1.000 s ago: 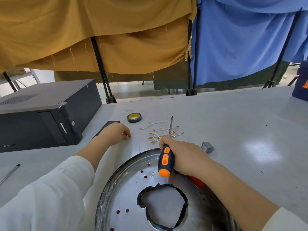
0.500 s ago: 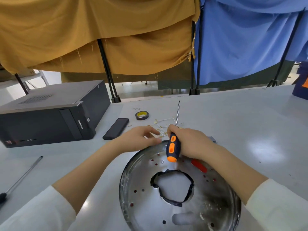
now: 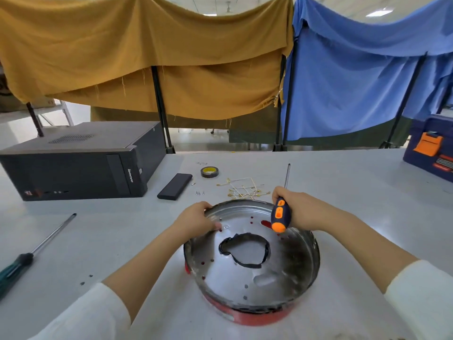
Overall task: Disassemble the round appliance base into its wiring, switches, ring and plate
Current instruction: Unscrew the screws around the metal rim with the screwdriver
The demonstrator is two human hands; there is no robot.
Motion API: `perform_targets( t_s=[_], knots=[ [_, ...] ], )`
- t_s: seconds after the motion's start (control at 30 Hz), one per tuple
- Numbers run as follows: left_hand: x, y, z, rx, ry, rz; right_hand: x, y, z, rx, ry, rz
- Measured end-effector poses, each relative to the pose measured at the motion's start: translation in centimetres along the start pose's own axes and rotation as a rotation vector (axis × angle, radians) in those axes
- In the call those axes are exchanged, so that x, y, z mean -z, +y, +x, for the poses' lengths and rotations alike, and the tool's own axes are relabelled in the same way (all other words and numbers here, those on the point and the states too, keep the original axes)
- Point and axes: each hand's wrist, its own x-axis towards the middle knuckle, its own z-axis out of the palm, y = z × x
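Appliance base: the round appliance base (image 3: 252,261) is seen on the desk (image 3: 343,192), directly in front of the person, open side up, with a red band at its lower edge.
Left hand: the left hand (image 3: 198,220) is laid over the base's far-left rim, its fingers (image 3: 215,225) curled over the edge and clamped on it.
Right hand: the right hand (image 3: 301,211) is wrapped around the orange and blue screwdriver (image 3: 281,212), fingers closed on the handle, shaft pointed away across the desk.
Removed wiring: a loose bundle of wires (image 3: 242,187) with brass terminals is laid beyond the base, beside a tape roll (image 3: 209,172).
Screws: small screws (image 3: 199,192) are lying loose near a dark flat device (image 3: 175,186).
Risk, cut: the central opening (image 3: 245,250) is lined with ragged black material; a finger could be nicked there, or on the thin rim.
Risk, slip: the base could be tipped or spun if it is levered while held at one edge only.
Risk, loss: the loose screws could be swept off by a sleeve.
Hidden: whether any switches, ring or fasteners remain cannot be told; the underside is concealed.
Cut off: the green-handled screwdriver (image 3: 17,266) at left and the blue toolbox (image 3: 431,148) at right are clipped by the frame.
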Motion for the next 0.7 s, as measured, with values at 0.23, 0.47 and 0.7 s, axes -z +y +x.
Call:
perform_targets(
  t_s=[0.23, 0.47, 0.7],
  knots=[
    [0.9, -1.8, -3.0, 0.186, -0.018, 0.110, -0.7, -1.4, 0.2, -0.021, -0.074, -0.036],
    [4.3, -1.7, -2.0, 0.103, -0.196, 0.190, -0.8, -2.5, 1.5, 0.028, -0.183, -0.060],
    [0.9, 2.9, 1.7, -0.252, -0.146, 0.231, -1.2, -1.9, 2.8, 0.106, -0.211, -0.070]
  ],
)
